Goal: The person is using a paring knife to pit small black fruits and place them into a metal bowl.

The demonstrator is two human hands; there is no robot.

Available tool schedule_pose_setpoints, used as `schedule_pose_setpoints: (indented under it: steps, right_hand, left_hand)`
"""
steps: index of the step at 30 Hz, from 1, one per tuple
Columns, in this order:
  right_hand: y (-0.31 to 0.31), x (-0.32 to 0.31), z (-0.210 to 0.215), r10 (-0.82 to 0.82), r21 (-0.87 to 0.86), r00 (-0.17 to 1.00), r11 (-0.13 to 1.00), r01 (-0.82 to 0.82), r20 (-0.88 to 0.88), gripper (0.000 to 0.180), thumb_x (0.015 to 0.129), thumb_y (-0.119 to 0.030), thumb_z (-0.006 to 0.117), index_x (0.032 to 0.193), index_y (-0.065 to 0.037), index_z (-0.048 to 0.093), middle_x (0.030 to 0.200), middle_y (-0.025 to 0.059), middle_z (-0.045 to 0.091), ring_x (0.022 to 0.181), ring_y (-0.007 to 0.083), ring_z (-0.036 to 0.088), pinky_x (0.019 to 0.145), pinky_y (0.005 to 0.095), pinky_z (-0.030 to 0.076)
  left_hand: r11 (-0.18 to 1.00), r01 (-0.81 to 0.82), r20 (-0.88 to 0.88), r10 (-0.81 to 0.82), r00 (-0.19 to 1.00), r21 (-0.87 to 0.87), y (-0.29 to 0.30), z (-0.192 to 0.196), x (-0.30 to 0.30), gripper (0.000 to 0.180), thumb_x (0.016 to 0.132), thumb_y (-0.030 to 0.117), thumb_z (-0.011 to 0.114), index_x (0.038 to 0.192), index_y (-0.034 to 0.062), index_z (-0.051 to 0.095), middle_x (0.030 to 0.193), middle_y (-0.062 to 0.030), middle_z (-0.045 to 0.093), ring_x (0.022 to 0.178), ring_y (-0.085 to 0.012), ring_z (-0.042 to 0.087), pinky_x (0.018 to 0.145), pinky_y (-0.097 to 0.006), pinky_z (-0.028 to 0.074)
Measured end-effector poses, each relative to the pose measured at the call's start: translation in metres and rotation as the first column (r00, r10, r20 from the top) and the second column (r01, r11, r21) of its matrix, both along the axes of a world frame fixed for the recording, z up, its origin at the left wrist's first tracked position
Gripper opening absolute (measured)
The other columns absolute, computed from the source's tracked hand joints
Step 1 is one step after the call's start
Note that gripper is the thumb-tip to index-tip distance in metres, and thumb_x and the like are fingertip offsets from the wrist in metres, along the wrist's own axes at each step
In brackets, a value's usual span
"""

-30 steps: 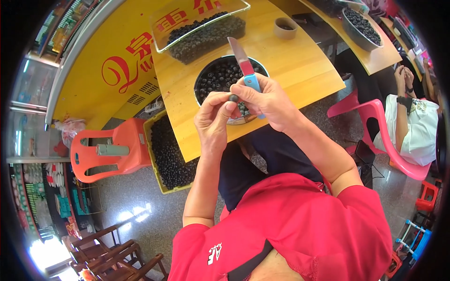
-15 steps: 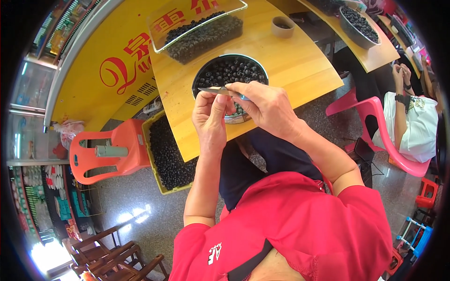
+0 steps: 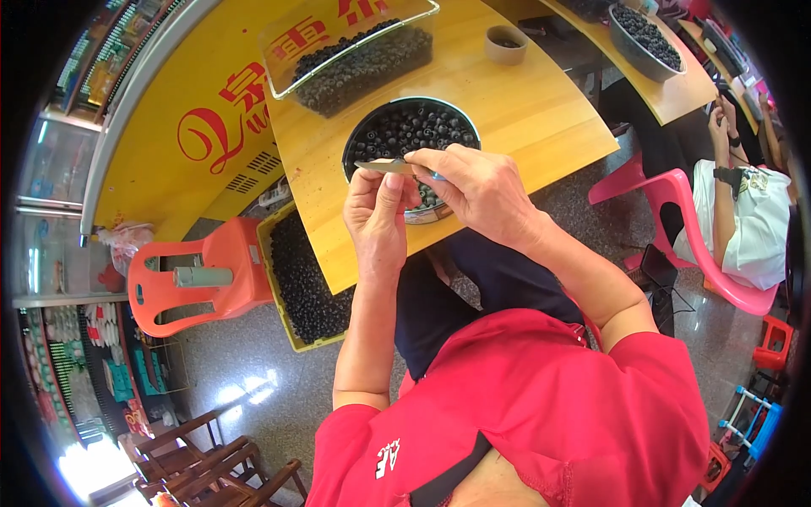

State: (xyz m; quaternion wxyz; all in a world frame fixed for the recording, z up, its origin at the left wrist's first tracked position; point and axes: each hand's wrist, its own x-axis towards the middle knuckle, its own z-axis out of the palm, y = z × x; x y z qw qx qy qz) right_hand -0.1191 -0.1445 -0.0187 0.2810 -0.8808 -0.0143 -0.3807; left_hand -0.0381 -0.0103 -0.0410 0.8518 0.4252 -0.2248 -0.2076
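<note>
My right hand (image 3: 486, 188) grips a small knife (image 3: 382, 167) with a blue handle, its blade lying flat and pointing left. Close beside it, my left hand (image 3: 376, 207) is closed, thumb against fingers at the blade. Whatever it pinches is mostly hidden behind the blade and fingertips. Both hands are held over the near rim of a round bowl (image 3: 345, 156) full of dark, round, berry-like pieces (image 3: 414, 128). Paler greenish pieces (image 3: 427, 198) show in the bowl's near part, below the knife.
On the wooden table (image 3: 541, 127) stand a clear rectangular tub (image 3: 363, 72) of dark pieces and a small round cup (image 3: 505, 46). A yellow crate (image 3: 296, 340) of dark pieces sits left of the table, by an orange chair (image 3: 203, 275). Another person (image 3: 739, 220) sits at right on a pink chair (image 3: 688, 232).
My hands keep nearly the same pose over the bowl. The knife blade has tilted slightly, showing more of its flat side. At right, the other person's hands have shifted a little.
</note>
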Motion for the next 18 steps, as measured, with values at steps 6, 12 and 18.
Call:
schedule_pose_setpoints:
  steps: [6,12,18]
  right_hand:
    - [-0.002,0.003,-0.004,0.003,0.005,1.0,1.0,-0.003,-0.02,0.017,0.084,-0.01,0.066,0.101,-0.008,0.065,0.075,0.0077,0.062,0.062,0.0251,0.061,0.053,0.0339,0.048]
    - [-0.003,0.003,-0.006,0.01,-0.028,0.997,1.0,-0.012,-0.076,0.016,0.085,-0.012,0.065,0.1,-0.009,0.064,0.075,0.0081,0.062,0.064,0.0267,0.061,0.055,0.0358,0.048]
    - [0.0,-0.002,-0.002,-0.062,-0.093,0.977,0.995,0.044,-0.202,0.015,0.086,-0.015,0.064,0.099,-0.009,0.063,0.075,0.0084,0.061,0.067,0.0276,0.062,0.056,0.0371,0.048]
  left_hand:
    - [0.998,0.056,-0.028,-0.057,0.998,-0.028,0.003,-0.005,0.006,0.009,0.093,0.011,0.06,0.098,0.004,0.058,0.083,-0.0058,0.063,0.069,-0.0121,0.056,0.063,-0.024,0.046]
    - [0.99,0.094,-0.088,-0.104,0.991,-0.104,0.009,-0.012,0.011,0.007,0.093,0.011,0.061,0.096,0.0051,0.058,0.083,-0.0067,0.063,0.067,-0.0138,0.056,0.061,-0.024,0.046]
    - [0.993,0.057,-0.125,-0.071,0.99,-0.107,0.013,-0.012,0.01,0.008,0.093,0.011,0.06,0.097,0.0041,0.059,0.083,-0.0067,0.062,0.066,-0.0144,0.056,0.061,-0.024,0.046]
